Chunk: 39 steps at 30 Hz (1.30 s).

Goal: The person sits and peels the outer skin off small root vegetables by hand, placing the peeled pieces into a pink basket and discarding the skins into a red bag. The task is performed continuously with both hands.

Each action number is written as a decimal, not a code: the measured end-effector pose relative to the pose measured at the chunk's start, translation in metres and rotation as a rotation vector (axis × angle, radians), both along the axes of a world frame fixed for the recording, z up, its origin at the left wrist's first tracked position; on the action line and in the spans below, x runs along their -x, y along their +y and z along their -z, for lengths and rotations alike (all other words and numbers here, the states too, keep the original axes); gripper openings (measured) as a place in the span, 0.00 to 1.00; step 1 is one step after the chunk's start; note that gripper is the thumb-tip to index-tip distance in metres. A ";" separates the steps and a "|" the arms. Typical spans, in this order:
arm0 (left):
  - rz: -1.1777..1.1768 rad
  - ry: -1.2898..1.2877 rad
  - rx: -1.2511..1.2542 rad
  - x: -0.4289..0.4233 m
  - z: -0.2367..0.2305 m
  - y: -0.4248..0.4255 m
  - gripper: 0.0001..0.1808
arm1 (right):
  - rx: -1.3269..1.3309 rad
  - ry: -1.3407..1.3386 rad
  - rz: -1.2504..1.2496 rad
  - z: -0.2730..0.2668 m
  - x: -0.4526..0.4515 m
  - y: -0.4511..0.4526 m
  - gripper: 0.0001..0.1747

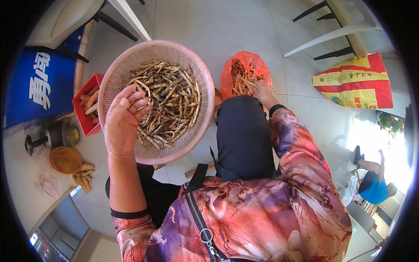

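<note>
A large pink plastic basket (204, 70) stands before me on the left, holding a heap of dried bean pods (173, 101). Above its near-left part is my left hand (122, 119), palm partly showing, fingers loosely curled and apart, with nothing visible in them. To the right of the basket, beyond my right knee, a red plastic bag (226, 80) sits open on the floor. Brown dry pod husks (243, 82) fill it. At the bag's right side my right hand (264, 94) reaches in among the husks; its fingers are partly hidden, so its grip is unclear.
Left of the basket stands a red box (84, 118) of carrot-like roots. Further left are a brown woven basket (65, 159) and pale roots (84, 178). Chairs (334, 36) flank the floor. A yellow-and-red sack (355, 82) lies right; a person (373, 186) is beyond it.
</note>
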State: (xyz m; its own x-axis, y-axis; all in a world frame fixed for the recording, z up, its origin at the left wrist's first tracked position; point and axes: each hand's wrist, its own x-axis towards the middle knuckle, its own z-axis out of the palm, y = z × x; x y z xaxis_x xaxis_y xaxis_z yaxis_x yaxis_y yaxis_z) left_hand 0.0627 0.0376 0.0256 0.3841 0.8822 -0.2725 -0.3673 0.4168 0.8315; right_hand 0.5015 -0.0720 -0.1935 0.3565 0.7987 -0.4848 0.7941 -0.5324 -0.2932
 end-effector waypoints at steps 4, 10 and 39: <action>-0.002 0.060 0.021 -0.002 0.004 0.000 0.21 | 0.121 -0.067 -0.048 0.055 -0.024 -0.006 0.21; -0.053 0.095 0.055 0.004 0.004 0.006 0.18 | -0.393 -0.224 -0.129 0.036 -0.014 0.027 0.23; -0.410 0.107 0.027 0.056 -0.005 0.013 0.14 | -0.311 0.208 -0.517 -0.110 0.299 0.179 0.13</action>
State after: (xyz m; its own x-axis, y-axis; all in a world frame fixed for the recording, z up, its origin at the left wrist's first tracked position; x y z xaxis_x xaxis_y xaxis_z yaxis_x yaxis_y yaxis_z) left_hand 0.0069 0.0507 0.0307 -0.0285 0.9480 -0.3169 -0.4193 0.2764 0.8647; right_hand 0.2020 0.1068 -0.0835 -0.1896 0.9569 -0.2200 0.8354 0.0394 -0.5483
